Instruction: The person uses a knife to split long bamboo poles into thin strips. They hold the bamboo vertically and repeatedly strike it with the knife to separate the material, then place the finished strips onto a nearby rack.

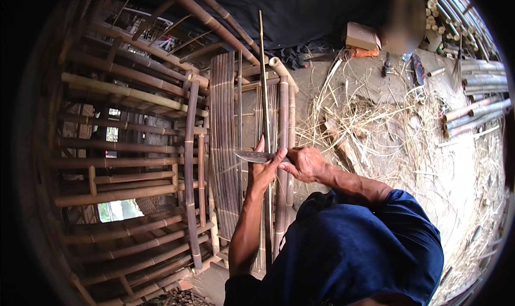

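My right hand [307, 165] is closed around the handle of a knife [253, 156], whose dark blade points left and lies across a long thin bamboo strip [262, 59]. My left hand [263, 169] is wrapped round the strip just below the blade, its thumb up against the knife. The strip runs lengthwise from near the dark cloth at the top down past my left forearm. Beneath my hands is a low bamboo frame with a panel of dark slats [223, 139] and a thick pole [284, 113] along its right side. My fingers hide the knife's handle.
Bamboo furniture frames [129, 185] stand stacked on the left. Shavings [354, 118] litter the floor to the right. Farther back are a cardboard box [362, 36], a sandal [418, 70] and bundles of bamboo poles [472, 113]. Black cloth [316, 11] hangs at the top.
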`<state>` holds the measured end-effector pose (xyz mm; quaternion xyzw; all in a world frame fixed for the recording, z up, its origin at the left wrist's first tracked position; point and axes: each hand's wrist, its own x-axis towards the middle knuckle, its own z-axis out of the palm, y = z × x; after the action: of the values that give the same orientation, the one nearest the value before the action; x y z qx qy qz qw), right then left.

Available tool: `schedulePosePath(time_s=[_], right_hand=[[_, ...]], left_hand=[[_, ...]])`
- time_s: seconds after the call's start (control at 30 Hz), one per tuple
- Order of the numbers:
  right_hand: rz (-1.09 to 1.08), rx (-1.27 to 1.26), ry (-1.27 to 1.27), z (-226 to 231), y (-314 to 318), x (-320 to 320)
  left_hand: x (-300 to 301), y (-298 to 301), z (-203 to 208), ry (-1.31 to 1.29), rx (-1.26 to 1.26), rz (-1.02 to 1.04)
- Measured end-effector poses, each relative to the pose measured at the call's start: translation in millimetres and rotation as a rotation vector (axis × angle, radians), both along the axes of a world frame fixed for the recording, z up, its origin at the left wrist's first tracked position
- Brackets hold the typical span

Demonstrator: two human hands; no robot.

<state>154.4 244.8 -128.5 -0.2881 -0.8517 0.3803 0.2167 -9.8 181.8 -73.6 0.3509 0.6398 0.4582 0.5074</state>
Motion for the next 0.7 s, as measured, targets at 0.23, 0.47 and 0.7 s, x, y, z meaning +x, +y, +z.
schedulePosePath(time_s=[0.23, 0.47, 0.7], right_hand=[[-0.234, -0.041, -0.161, -17, 98, 8], [-0.529, 0.507, -0.116, -31, 264, 66], [-0.496, 0.162, -0.159, 10, 247, 50]], left_hand=[[30, -13, 11, 0.429, 0.251, -0.086], [40, -117, 50, 0.598, 0.028, -0.302], [13, -193, 68, 0.495, -0.212, -0.278]])
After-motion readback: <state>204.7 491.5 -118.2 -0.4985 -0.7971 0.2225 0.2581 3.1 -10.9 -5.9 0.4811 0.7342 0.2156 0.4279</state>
